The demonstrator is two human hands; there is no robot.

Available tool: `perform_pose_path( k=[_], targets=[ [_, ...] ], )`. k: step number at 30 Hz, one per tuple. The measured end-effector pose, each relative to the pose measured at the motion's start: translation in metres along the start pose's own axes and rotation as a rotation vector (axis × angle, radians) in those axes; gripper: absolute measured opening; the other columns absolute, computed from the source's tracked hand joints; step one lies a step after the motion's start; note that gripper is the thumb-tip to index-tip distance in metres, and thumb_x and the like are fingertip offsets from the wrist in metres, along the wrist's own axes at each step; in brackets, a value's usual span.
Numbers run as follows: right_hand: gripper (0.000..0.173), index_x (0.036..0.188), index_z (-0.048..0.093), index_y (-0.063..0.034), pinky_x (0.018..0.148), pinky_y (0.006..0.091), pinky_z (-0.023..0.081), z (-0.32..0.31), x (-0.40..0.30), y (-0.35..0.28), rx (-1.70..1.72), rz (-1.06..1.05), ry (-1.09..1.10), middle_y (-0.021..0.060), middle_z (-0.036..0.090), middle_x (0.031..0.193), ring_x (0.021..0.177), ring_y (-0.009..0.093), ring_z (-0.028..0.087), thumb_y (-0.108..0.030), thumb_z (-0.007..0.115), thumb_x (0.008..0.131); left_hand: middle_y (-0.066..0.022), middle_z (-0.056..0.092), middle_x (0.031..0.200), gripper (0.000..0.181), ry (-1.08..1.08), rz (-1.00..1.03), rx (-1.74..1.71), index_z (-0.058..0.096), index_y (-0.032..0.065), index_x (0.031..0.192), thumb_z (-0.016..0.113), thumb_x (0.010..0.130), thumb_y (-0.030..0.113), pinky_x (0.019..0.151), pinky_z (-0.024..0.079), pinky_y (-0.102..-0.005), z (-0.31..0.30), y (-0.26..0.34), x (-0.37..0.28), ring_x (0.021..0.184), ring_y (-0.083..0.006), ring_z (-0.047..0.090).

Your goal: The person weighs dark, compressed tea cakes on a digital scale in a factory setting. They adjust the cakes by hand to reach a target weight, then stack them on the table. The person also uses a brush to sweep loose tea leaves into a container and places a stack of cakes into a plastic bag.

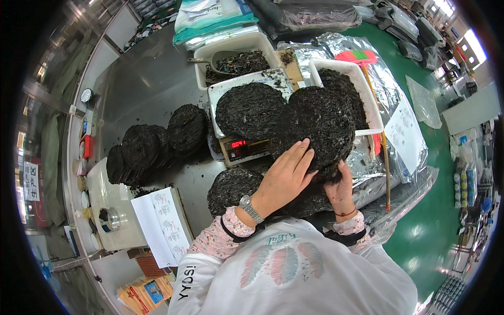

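Observation:
A round cake of dark dried seaweed point(319, 118) is held between my two hands, its broad face turned up towards me. My left hand point(285, 175), with a metal-band watch at the wrist, lies along its face, fingers extended. At its lower right edge, my right hand point(340, 187) grips with the thumb showing; its other fingers are mostly hidden. Just left, another seaweed cake point(250, 110) rests on a digital scale point(248, 151) with a lit red display. Below the scale, a further cake point(234, 191) lies close to my left wrist.
Several seaweed cakes point(143, 151) lean in a row on the metal table point(134, 90). A white bin point(201, 78) holds seaweed scraps and a scoop point(220, 63); another white bin point(374, 118) holds seaweed. At right is a broom point(376, 96); printed papers point(165, 224) lie at left.

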State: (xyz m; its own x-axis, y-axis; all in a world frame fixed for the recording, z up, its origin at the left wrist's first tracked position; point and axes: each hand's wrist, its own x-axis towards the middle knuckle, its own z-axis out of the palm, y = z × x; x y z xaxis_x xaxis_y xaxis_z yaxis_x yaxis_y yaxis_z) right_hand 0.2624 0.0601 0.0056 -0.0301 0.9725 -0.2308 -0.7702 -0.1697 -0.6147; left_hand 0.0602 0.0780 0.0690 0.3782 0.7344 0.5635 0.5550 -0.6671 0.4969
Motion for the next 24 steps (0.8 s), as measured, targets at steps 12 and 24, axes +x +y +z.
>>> perform_pose_path(
  k=[12,24],
  targets=[
    [0.051,0.140,0.050,-0.0040,0.112,0.0481,0.041,-0.011,0.001,-0.003,0.109,0.012,0.096,0.0105,0.057,0.140,0.128,0.029,0.054,-0.024,0.064,0.096,-0.0172,0.065,0.084,0.030,0.342,-0.772,-0.212,0.060,-0.0058,0.114,0.059,0.101,0.021,0.062,0.049,-0.0341,-0.041,-0.042,0.020,0.065,-0.0202,0.060],
    [0.057,0.145,0.042,-0.0017,0.111,0.0468,0.044,-0.002,-0.009,-0.018,-0.126,-0.097,0.007,0.0155,0.054,0.142,0.129,0.030,0.055,-0.021,0.061,0.095,-0.0248,0.040,0.154,0.075,-0.112,-0.114,-0.153,0.047,-0.0013,0.144,0.077,0.087,0.036,0.115,0.038,-0.0448,0.011,0.011,0.000,0.143,-0.0397,0.040]
  ],
)
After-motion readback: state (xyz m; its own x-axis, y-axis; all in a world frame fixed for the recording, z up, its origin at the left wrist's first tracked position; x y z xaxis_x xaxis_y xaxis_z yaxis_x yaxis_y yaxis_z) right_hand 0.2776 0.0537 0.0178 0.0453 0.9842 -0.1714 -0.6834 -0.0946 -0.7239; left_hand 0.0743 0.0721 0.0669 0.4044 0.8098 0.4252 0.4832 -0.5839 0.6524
